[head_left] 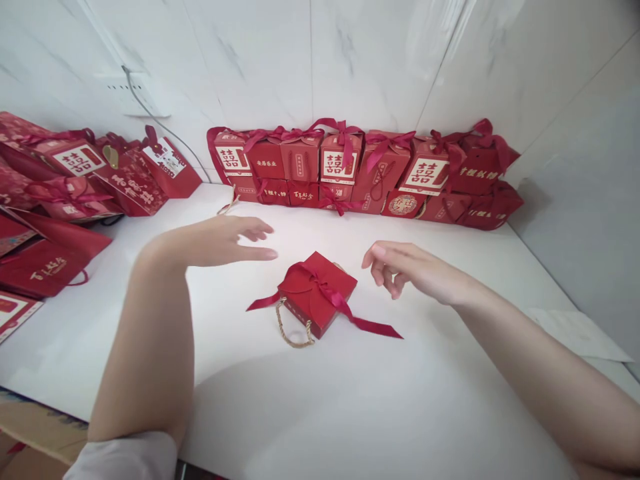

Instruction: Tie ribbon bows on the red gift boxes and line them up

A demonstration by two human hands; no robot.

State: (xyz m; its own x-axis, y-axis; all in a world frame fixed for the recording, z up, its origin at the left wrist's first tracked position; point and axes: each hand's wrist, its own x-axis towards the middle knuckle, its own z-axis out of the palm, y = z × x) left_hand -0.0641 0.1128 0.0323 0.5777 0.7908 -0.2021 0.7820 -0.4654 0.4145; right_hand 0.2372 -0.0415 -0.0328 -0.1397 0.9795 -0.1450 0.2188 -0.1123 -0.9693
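Note:
A red gift box lies on the white table between my hands. A dark red ribbon crosses its top, tied in the middle, with tails trailing to the left and lower right. One twisted rope handle loops out at its near left side; a bit of another shows at the far right edge. My left hand hovers up and left of the box, thumb and fingers apart, holding nothing. To the right of the box, my right hand hangs with loosely curled, parted fingers and nothing in them. Neither hand touches the box.
Two stacked rows of red ribboned boxes stand against the tiled wall. More red boxes and bags crowd the left side of the white table. A grey cable runs down from a wall socket. A white sheet lies at right.

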